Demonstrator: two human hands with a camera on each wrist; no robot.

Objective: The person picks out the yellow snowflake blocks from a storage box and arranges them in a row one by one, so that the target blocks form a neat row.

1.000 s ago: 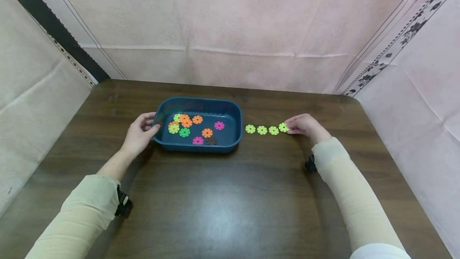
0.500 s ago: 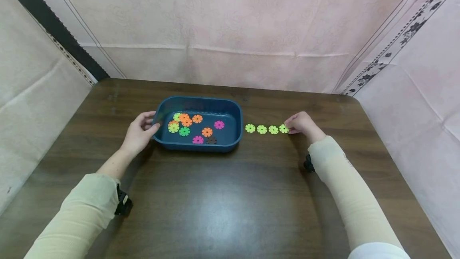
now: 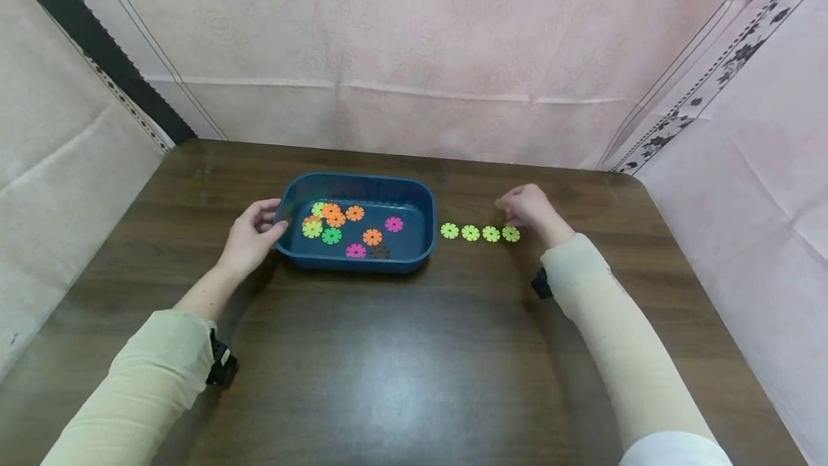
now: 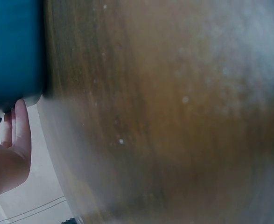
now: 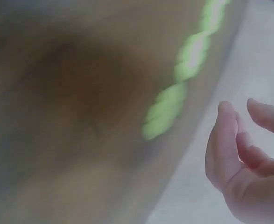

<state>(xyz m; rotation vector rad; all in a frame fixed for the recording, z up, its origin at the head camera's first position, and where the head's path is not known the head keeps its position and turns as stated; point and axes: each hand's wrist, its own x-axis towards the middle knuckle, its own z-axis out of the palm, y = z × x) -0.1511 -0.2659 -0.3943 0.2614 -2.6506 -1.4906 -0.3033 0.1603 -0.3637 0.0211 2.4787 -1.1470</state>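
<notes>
My left hand (image 3: 249, 239) holds the left end of a blue plastic tray (image 3: 362, 265), its thumb at the rim and fingers along the outer side. In the left wrist view the fingers touch the tray's wall (image 4: 15, 51). To the right of the tray lies a straight row of several yellow-green notched plastic discs (image 3: 471, 234). My right hand (image 3: 532, 211) is raised just above the right end of that row. Thumb and fingertips (image 5: 224, 109) stand apart in the right wrist view, with nothing between them; the discs (image 5: 165, 109) there are blurred.
Inside the tray are loose discs: several orange (image 3: 371, 237), two pink (image 3: 394, 224), one green (image 3: 331, 236), one dark (image 3: 380, 252) and some yellow-green (image 3: 312, 229). The brown wooden table (image 3: 388, 358) ends at a pale cloth backdrop (image 3: 414, 56).
My right hand has let go of the rightmost yellow-green disc, which now lies level with the row, and has moved up and to the left. The left hand and tray stay put.
</notes>
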